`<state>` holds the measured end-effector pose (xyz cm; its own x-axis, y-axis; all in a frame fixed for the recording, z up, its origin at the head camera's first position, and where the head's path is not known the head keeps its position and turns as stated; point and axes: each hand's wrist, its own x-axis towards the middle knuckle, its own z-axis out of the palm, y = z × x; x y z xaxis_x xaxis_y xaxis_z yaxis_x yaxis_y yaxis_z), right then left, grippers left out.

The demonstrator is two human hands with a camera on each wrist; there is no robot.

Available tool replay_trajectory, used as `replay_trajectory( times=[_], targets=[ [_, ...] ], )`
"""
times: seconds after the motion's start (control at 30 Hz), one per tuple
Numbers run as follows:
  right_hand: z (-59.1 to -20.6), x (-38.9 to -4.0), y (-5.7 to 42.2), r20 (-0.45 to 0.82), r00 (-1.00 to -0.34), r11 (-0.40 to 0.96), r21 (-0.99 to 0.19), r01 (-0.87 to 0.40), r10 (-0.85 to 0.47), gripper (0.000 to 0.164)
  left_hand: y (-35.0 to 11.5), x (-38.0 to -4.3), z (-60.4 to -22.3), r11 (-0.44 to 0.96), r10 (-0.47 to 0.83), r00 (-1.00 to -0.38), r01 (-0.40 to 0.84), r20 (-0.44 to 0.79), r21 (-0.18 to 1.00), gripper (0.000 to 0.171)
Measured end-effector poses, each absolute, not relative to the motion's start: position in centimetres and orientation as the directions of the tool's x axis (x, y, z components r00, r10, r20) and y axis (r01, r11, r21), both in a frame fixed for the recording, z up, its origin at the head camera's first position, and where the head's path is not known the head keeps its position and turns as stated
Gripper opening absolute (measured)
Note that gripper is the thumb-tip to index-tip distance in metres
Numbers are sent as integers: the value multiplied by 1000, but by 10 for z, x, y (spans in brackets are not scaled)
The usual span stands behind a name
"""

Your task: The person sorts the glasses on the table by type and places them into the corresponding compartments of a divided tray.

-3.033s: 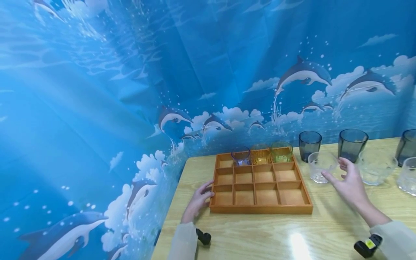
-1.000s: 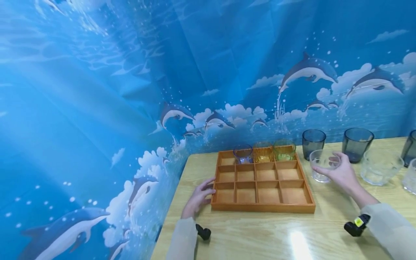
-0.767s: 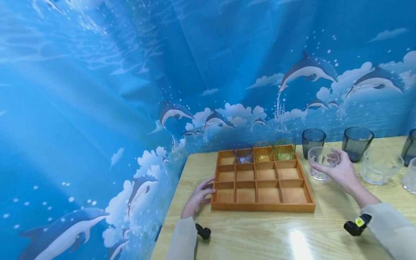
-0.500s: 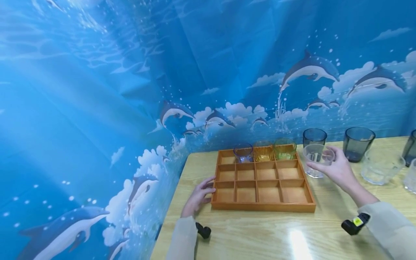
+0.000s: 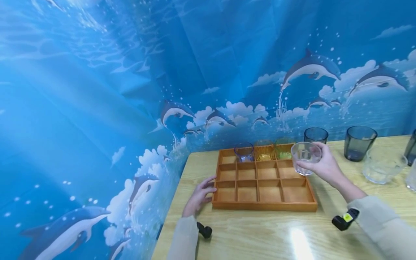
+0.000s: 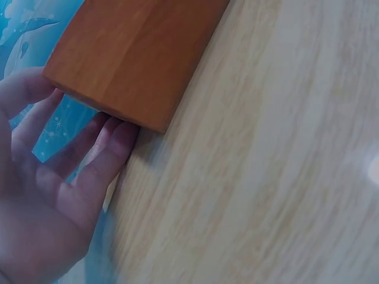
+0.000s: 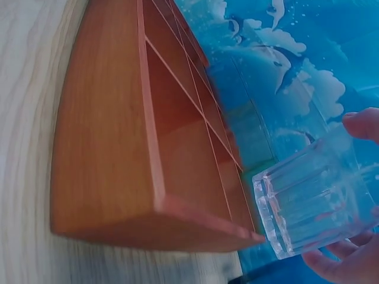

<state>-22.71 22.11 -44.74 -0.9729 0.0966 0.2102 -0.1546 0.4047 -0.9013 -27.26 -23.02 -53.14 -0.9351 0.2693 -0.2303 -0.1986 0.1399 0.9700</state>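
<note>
In came the right hand (image 5: 326,167) from the right, forearm slanting across the table (image 5: 253,236), thumb on the near side of a clear glass tumbler (image 5: 304,156) and fingers curled behind it: a firm grasp. And there hung the tumbler, off the tabletop, by the right edge of the wooden tray (image 5: 264,206), covering part of its rightmost column in the head view. Over on the other flank, the left hand (image 5: 199,196) lay along the tray's left side, fingers loosely bent, tips against the wood, clenching nothing.

What glass this was! Transparent, wide at the mouth, narrower below, with flat facets and a thick, ridged base in the right wrist view. The tray was smooth, orange-brown and rectangular, thin dividers cutting it into square-cornered compartments. Along its back row stood a blue-tinted glass (image 5: 245,154), a ribbed amber glass (image 5: 264,153) and a green glass (image 5: 284,153). Smoky grey tumblers (image 5: 359,144) lined the rear of the table, its pale grain streaky, against a creased, dolphin-printed blue backdrop (image 5: 130,90).
</note>
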Motion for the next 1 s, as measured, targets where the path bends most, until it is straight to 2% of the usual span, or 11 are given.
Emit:
replay_trajectory(
  times=[0.37,1.0],
  targets=[
    [-448,-231,197,201,-978,365,-916,-167,55,98,-230,-272,-532,162,266,-935,-195,-233,967,53],
    [-447,-239,167,228,-974,346,-913,-217,-8,93,-228,-271,-530,120,271,-937,-194,-220,974,51]
  ],
)
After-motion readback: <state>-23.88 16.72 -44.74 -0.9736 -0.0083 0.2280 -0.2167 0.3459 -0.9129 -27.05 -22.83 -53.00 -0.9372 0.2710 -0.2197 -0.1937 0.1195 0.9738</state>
